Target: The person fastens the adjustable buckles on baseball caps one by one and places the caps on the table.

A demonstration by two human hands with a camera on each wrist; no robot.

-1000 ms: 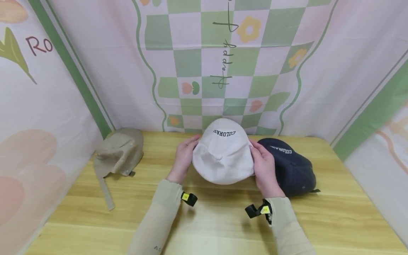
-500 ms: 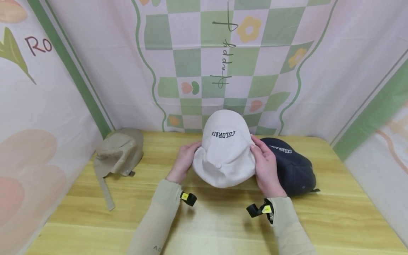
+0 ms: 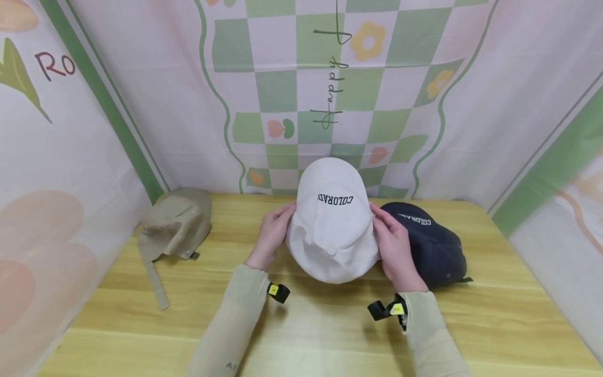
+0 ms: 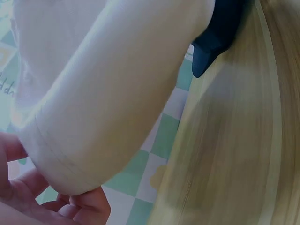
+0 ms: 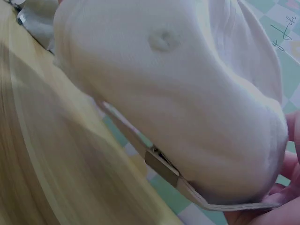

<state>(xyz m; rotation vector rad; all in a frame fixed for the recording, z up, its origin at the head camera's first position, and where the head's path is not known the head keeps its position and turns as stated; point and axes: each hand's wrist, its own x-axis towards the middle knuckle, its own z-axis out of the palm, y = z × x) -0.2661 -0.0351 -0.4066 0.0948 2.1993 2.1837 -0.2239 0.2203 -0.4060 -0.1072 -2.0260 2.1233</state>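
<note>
A white baseball cap point(image 3: 332, 220) with dark lettering is held up between both hands, its brim at the far side and its crown sagging towards me. My left hand point(image 3: 272, 235) grips its left edge; in the left wrist view the fingers point(image 4: 91, 204) curl under the cloth. On the opposite edge, my right hand point(image 3: 393, 246) pinches the cap with thumb and fingers. The right wrist view shows the cap's back strap with a metal buckle point(image 5: 161, 164) hanging along the lower side, running to the right fingers point(image 5: 293, 164).
A navy cap point(image 3: 431, 251) with white lettering lies on the wooden table point(image 3: 320, 330) just beyond my right hand. At the left lies a crumpled beige cap point(image 3: 181, 222), its strap trailing forward. A printed cloth point(image 3: 278, 89) hangs behind the table, with more cloth at both sides.
The white cap has tilted so that more of its brim and front shows, and its near edge has dropped slightly. My right hand has shifted a little to the right and down.
</note>
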